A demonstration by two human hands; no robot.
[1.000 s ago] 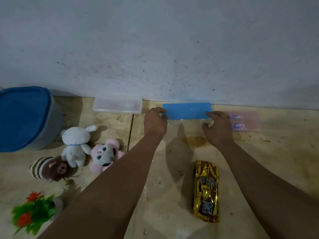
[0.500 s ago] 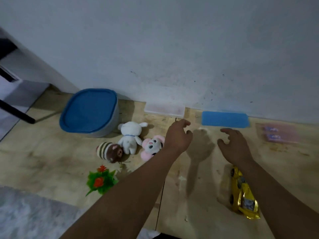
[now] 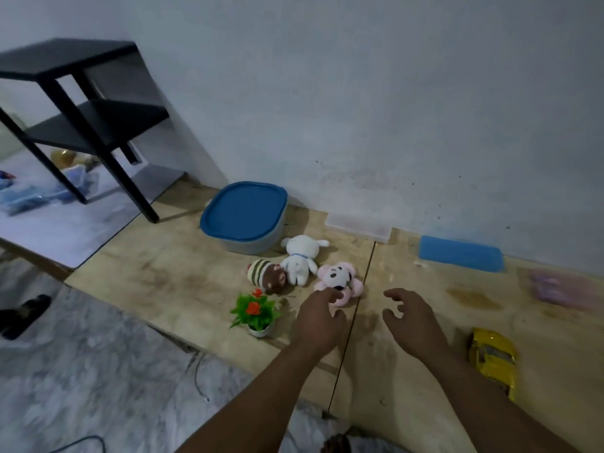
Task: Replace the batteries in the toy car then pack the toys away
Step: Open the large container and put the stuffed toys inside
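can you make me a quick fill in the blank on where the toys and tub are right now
1. The tub has a ____ lid.
2. The toy car lies on the person's ____ side.
3. The left hand reaches toward the ____ plush.
4. The white plush lies between the tub and the ____ plush.

Missing: blue; right; pink; striped

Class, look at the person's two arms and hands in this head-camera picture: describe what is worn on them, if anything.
Both forearms are bare as far as the frame shows: no sleeves, gloves, watch or bracelet are visible. The left hand and right hand carry no rings or markings that can be made out, though the picture is slightly blurred.
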